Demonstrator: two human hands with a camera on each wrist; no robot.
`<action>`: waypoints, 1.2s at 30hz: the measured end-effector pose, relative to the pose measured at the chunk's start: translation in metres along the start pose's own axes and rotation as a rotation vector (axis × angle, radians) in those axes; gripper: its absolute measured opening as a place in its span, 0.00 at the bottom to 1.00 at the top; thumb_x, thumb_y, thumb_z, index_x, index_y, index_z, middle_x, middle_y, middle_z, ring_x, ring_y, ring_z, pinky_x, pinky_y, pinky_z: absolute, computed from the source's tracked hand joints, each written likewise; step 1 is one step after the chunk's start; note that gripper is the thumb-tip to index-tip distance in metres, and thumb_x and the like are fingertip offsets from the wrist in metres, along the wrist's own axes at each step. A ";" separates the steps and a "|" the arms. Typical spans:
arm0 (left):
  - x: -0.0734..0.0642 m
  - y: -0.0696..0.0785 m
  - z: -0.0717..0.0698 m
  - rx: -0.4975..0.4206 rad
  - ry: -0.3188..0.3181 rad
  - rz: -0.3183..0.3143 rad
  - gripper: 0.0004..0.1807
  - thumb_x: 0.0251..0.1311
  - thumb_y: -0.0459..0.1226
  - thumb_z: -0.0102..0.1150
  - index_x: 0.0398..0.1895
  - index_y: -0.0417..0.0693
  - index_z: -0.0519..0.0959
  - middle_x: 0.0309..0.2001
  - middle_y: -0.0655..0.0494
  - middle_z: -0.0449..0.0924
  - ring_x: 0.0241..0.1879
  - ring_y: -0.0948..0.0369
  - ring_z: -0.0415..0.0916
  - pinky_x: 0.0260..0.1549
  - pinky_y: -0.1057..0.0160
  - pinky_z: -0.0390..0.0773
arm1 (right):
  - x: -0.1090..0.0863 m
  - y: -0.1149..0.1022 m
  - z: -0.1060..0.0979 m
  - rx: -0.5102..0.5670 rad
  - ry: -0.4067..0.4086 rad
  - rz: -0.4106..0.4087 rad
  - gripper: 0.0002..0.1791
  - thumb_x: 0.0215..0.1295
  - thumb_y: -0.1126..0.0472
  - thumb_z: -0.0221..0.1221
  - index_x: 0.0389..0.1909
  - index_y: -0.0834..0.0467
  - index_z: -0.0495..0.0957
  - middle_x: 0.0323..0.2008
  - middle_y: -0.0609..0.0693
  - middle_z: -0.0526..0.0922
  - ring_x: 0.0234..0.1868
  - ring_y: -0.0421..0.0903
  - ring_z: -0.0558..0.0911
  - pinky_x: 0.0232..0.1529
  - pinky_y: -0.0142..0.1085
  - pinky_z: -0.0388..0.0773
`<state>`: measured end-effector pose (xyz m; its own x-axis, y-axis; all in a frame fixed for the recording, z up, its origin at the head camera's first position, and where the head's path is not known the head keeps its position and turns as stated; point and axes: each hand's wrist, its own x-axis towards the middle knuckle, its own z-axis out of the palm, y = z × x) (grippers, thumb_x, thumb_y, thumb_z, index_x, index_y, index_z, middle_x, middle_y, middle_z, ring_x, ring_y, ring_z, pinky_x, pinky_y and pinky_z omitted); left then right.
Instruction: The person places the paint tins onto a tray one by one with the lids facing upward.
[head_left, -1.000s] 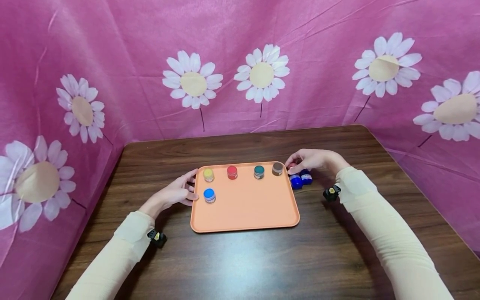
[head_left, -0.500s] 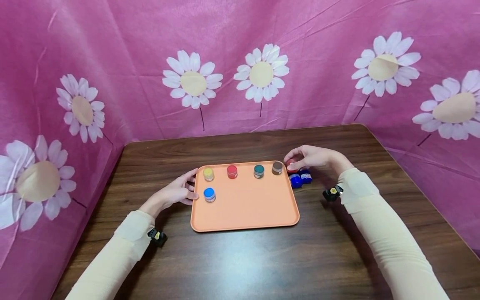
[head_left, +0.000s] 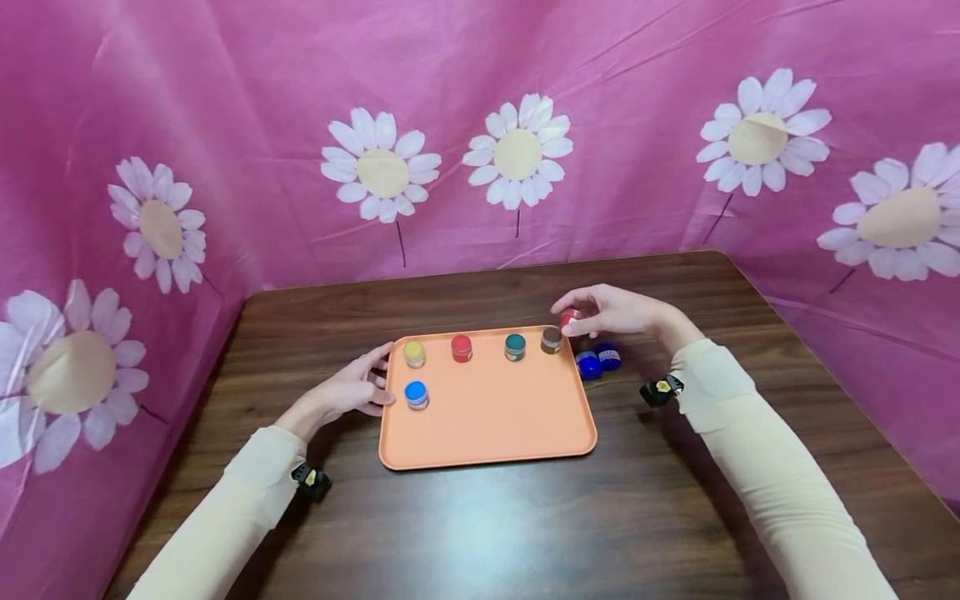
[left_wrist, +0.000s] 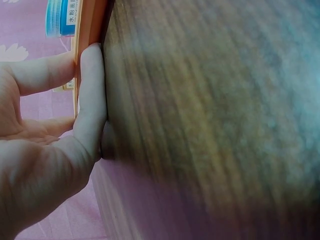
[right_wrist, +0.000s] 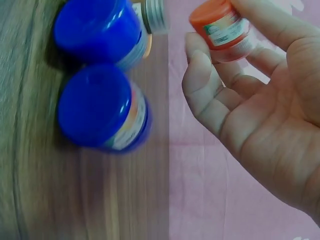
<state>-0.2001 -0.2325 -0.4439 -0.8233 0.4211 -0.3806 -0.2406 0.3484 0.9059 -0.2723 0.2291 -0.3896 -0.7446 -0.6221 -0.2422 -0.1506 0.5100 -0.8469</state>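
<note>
Head view: table (head_left: 480,542) runs from beyond the left hand (head_left: 347,390) to beyond the right, with its left edge well apart from the left hand's outer side. Left hand: fingers extended and apart, touching the left rim of the orange tray (head_left: 487,429). Just right of that hand, on the tray, stand a yellow paint jar (head_left: 414,353) and, nearer the person, a light-blue paint jar (head_left: 416,395). Between the hands, along the far rim, follow a red paint jar (head_left: 461,348), a green paint jar (head_left: 515,347) and a brown paint jar (head_left: 551,340). Tray surface extends from this row to the near rim. Right hand (head_left: 618,310): thumb and fingers pinch a second red paint jar (head_left: 570,321), raised at the tray's far right corner, close to the brown one; whether it overhangs the rim cannot be told. Below the right hand, two dark-blue paint jars (head_left: 598,361) sit close together beside the tray's right rim. Table continues rightward past that hand.
</note>
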 end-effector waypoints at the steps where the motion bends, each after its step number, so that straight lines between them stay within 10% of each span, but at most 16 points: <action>1: -0.001 0.000 0.000 0.000 0.003 -0.001 0.55 0.57 0.21 0.60 0.83 0.45 0.38 0.65 0.37 0.51 0.50 0.51 0.65 0.41 0.49 0.85 | 0.001 -0.002 0.002 0.005 -0.003 -0.008 0.29 0.67 0.53 0.67 0.64 0.63 0.73 0.44 0.68 0.81 0.42 0.67 0.78 0.42 0.52 0.81; 15: -0.003 -0.002 0.001 -0.003 -0.004 0.027 0.56 0.58 0.22 0.60 0.82 0.44 0.37 0.66 0.36 0.49 0.50 0.51 0.63 0.42 0.48 0.85 | 0.011 -0.037 0.035 -0.108 -0.106 -0.206 0.17 0.62 0.58 0.71 0.47 0.61 0.80 0.31 0.50 0.80 0.33 0.45 0.77 0.34 0.36 0.77; 36: -0.003 -0.003 0.000 0.013 0.008 0.017 0.55 0.58 0.22 0.60 0.82 0.43 0.38 0.64 0.36 0.50 0.49 0.50 0.65 0.40 0.49 0.85 | 0.032 -0.051 0.088 -0.222 -0.264 -0.302 0.18 0.58 0.59 0.74 0.47 0.58 0.81 0.32 0.45 0.75 0.35 0.41 0.72 0.36 0.31 0.70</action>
<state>-0.1970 -0.2349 -0.4459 -0.8312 0.4208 -0.3633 -0.2195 0.3521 0.9099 -0.2313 0.1302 -0.3957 -0.4589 -0.8779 -0.1368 -0.4926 0.3795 -0.7831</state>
